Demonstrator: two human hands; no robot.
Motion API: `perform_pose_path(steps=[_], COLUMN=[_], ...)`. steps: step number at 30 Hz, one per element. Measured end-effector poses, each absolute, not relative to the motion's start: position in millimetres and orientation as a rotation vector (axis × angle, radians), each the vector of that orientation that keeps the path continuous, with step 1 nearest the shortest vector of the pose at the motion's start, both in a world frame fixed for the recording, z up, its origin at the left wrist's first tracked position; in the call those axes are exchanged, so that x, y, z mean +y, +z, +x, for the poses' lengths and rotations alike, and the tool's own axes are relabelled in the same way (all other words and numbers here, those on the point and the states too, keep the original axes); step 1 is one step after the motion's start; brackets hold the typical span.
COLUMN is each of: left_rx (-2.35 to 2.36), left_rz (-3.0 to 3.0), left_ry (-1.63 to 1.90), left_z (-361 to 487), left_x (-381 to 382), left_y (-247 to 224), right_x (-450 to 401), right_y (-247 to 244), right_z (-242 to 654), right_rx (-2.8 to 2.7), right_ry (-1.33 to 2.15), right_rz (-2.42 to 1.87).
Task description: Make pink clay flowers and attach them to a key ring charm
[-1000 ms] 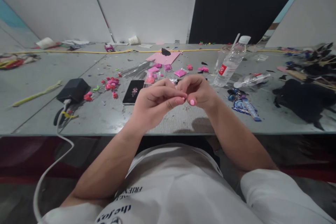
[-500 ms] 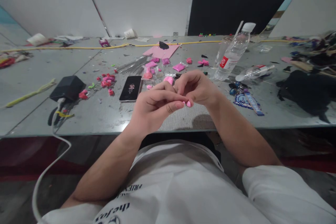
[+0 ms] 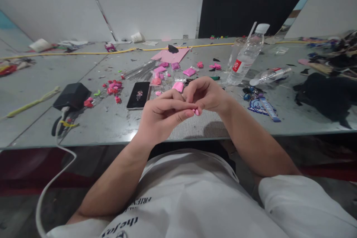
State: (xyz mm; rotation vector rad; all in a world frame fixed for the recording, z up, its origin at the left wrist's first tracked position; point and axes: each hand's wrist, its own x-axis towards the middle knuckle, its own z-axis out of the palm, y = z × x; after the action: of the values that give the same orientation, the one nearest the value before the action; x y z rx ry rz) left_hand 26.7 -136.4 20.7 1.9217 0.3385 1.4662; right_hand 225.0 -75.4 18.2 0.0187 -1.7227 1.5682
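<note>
A small piece of pink clay (image 3: 196, 112) sits at the fingertips of both hands, above the table's front part. My left hand (image 3: 163, 117) is closed in a pinch on it, thumb below and fingers above. From the other side my right hand (image 3: 208, 95) presses the same piece between curled fingers and thumb. Just behind the hands lies a larger pink clay lump (image 3: 177, 86). Beyond it are packets of pink clay (image 3: 189, 71) in clear film. Small red and pink clay flowers (image 3: 113, 87) are heaped to the left.
A phone (image 3: 138, 95) lies left of my hands, near a black power adapter (image 3: 71, 96) with a white cable. To the right stand a water bottle (image 3: 247, 57) and a second bottle (image 3: 271, 76) on its side. Black cloth (image 3: 327, 96) covers the far right. A yellow cord (image 3: 117, 50) crosses the back.
The fingertips of my right hand have shifted slightly left and down around the pink piece, which looks a little more pressed. My left hand holds nearly the same place.
</note>
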Motion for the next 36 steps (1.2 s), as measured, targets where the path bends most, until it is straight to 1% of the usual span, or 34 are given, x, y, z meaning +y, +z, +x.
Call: perform_pose_path(steps=[20, 30, 36], left_rx=[0.433, 0.417, 0.377], left_rz=[1.917, 1.920, 2.010], left_ry=[1.527, 1.438, 1.442], left_z=[24, 23, 20], left_x=[-144, -143, -141], left_y=[23, 26, 27], right_x=[-76, -78, -80], right_y=[21, 21, 21], right_z=[223, 223, 224], right_rx=[-1.711, -1.760, -1.738], right_ry=[1.568, 1.629, 1.658], right_rz=[-0.040, -0.017, -0.013])
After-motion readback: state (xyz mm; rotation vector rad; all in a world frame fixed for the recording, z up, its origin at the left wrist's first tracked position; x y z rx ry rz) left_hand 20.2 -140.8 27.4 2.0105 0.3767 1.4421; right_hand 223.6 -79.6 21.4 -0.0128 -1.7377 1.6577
